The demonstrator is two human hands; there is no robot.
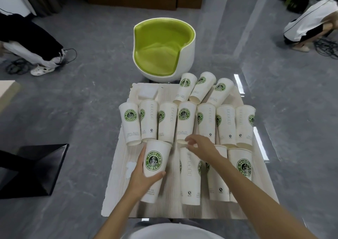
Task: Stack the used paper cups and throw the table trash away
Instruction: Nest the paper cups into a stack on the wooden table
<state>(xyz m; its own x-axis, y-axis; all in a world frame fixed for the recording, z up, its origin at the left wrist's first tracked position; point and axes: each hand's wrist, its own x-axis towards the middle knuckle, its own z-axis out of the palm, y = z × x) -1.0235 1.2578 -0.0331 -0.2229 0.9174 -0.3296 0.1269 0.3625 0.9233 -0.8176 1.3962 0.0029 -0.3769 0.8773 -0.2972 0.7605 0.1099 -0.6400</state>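
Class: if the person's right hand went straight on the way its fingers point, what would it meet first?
Likely the near end of the fourth cup from the left in the middle row; the right hand has its fingers almost on it, contact unclear.

My left arm comes in from low centre, bare. The left hand wraps a cup, thumb across its front and fingers round its left side. My right arm crosses from the lower right, stretched farther forward. The right hand is palm down, forefinger and thumb curved toward each other; I can't tell whether they pinch anything.
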